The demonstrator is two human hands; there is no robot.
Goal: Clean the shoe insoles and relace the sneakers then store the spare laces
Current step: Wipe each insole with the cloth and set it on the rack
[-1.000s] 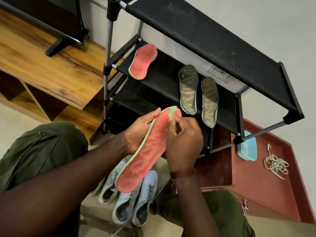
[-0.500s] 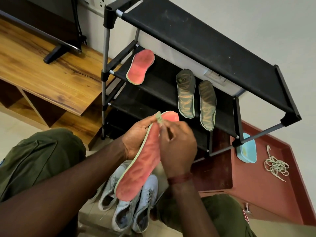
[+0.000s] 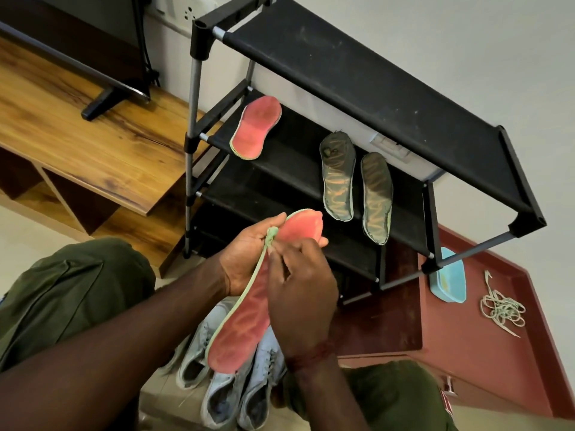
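Grips long red foam insole with green rim (image 3: 245,325) in left hand (image 3: 245,253), above pale grey sneakers (image 3: 217,396) on the floor. Pinches its frayed green edge with right hand (image 3: 303,297). Farther right: tangled pale shoelaces (image 3: 502,312) on red surface (image 3: 466,353).

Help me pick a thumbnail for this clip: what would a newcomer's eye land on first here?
First, the red insole at centre, gripped by the left hand while the right hand pinches its green edge. Behind it, a second red insole and two dark insoles lie on the middle shelf of the black shoe rack. A tangle of pale laces lies on the red cabinet at right.
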